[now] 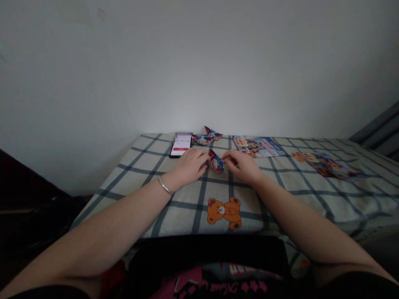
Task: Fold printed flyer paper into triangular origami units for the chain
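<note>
My left hand [188, 166] and my right hand [241, 165] rest on a checked bed sheet [199, 195] and pinch a small folded piece of colourful printed paper [215, 162] between them. The left hand's fingers close on its left edge, the right hand's fingertips on its right edge. A silver bangle [164, 185] sits on my left wrist. Beyond the hands lie other folded paper pieces [206, 136] in the same print.
A phone [181, 145] with a lit screen lies just past my left hand. Two colourful printed sheets [258, 145] [330, 165] lie to the right. An orange bear print [225, 211] marks the sheet's near part. A white wall stands behind the bed.
</note>
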`<control>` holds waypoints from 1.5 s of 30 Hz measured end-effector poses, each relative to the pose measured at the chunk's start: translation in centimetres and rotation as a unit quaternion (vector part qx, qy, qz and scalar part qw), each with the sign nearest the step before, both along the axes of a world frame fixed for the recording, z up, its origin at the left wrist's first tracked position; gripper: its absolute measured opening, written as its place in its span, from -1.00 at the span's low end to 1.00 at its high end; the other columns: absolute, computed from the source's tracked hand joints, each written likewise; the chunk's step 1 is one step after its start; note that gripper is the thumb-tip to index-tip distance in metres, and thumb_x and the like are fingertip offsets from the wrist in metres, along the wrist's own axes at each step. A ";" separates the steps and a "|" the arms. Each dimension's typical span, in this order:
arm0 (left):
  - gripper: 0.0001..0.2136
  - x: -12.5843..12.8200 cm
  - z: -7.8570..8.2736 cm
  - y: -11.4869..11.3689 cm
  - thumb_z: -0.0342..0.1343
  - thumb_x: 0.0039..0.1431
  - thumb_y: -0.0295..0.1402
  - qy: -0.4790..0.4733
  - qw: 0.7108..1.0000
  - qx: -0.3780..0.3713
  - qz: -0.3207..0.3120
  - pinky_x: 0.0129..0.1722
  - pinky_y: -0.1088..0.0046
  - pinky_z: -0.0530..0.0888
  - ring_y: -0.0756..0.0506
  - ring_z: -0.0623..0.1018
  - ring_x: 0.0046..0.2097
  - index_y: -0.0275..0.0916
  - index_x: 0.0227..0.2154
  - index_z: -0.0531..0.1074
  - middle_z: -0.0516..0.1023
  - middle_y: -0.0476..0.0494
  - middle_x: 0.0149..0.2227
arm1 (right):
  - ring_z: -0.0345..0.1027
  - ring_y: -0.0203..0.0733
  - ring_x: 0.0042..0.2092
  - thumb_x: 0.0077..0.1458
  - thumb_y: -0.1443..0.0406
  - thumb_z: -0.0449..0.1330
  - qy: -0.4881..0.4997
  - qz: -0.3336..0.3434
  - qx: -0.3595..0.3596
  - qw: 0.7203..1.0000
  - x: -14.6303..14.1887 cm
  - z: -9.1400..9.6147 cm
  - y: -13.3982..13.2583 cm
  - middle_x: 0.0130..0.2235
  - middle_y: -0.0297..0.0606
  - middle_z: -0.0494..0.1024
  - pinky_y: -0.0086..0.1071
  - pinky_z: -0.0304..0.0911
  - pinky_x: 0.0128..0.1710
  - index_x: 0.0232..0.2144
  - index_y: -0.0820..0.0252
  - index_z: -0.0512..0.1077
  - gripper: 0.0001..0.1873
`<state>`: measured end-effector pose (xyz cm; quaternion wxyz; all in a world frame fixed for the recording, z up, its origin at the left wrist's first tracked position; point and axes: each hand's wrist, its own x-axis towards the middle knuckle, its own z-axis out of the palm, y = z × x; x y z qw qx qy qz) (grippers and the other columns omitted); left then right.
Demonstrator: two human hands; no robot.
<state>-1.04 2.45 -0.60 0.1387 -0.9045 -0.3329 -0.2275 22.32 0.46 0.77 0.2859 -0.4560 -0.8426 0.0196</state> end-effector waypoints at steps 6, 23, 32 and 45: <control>-0.91 0.2 0.7 -0.9 0.00 0.22 -0.43 0.007 0.997 -0.013 0.079 -0.17 0.26 0.40 -0.17 0.44 -0.17 -0.28 -0.25 0.38 0.42 -0.19 -0.20 | 0.30 -0.31 -0.45 0.06 0.08 0.25 -0.104 -0.009 0.008 0.995 -0.3 0.4 -0.8 -0.48 -0.40 0.48 -0.44 -0.05 -0.47 -0.31 0.13 0.44 -0.73; -0.84 -0.1 -0.3 -0.2 0.02 0.23 -0.40 0.031 0.997 -0.058 0.051 -0.18 0.32 0.42 -0.13 0.46 -0.17 -0.25 -0.18 0.44 0.43 -0.17 -0.16 | 0.47 -0.07 -0.23 0.22 0.07 0.03 -0.101 -0.310 0.003 0.945 1.8 0.5 2.6 -0.24 -0.18 0.63 -0.36 0.18 -0.34 -0.20 0.09 0.50 -0.67; -0.82 -0.1 -0.5 0.1 0.01 0.28 -0.37 0.062 0.996 -0.071 0.012 -0.04 0.30 0.39 -0.13 0.43 -0.09 -0.24 -0.14 0.46 0.46 -0.17 -0.12 | 0.48 -0.02 -0.15 0.25 0.11 0.01 -0.148 -0.302 0.010 0.942 2.4 1.0 7.5 -0.21 -0.11 0.64 -0.26 0.17 -0.15 -0.19 0.13 0.53 -0.65; -0.80 -0.1 -0.2 -0.2 -0.02 0.30 -0.37 0.066 0.995 -0.072 0.005 -0.04 0.30 0.39 -0.12 0.44 -0.08 -0.24 -0.12 0.46 0.47 -0.17 -0.13 | 0.46 -0.05 -0.08 0.26 0.12 0.01 -0.132 -0.283 -0.002 0.950 1.0 0.5 10.6 -0.15 -0.12 0.63 -0.23 0.12 -0.06 -0.13 0.09 0.52 -0.65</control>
